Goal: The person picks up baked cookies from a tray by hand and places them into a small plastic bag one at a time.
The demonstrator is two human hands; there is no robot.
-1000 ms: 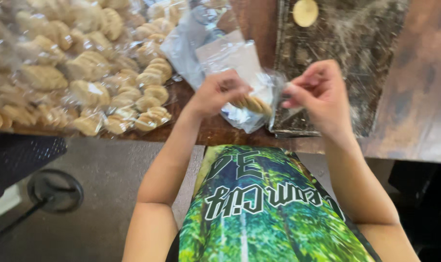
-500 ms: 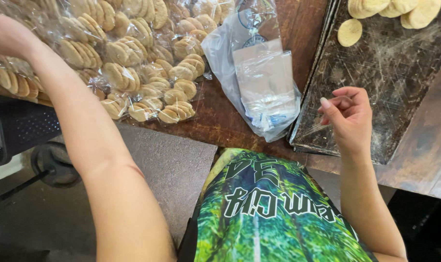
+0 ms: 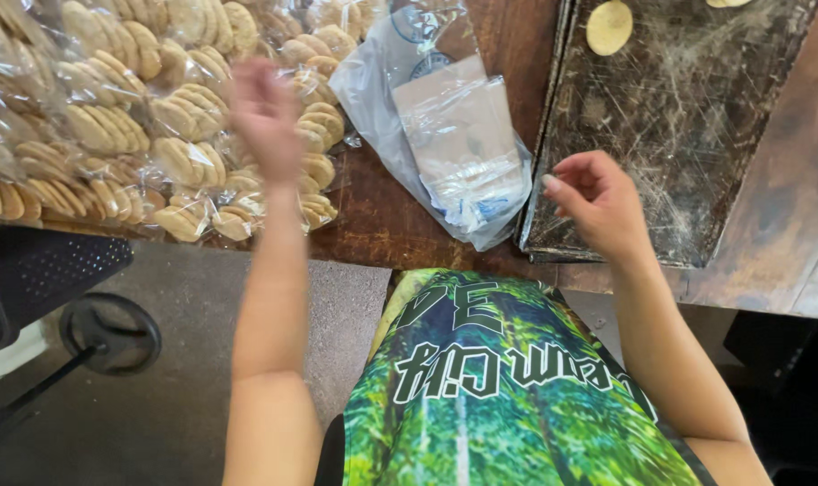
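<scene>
Swinging back from the far left, the left hand point(image 3: 267, 117) is now hovering blurred, its fingers loose and empty, over the bagged cookies point(image 3: 130, 126), while the right hand point(image 3: 598, 202) is hanging half-curled, gripping nothing, just beside the empty clear bags point(image 3: 458, 153) on the wooden table point(image 3: 386, 220)

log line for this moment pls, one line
left hand: blurred, over bagged cookies, empty | right hand: loosely curled, by dark tray edge | empty clear bags between hands
</scene>
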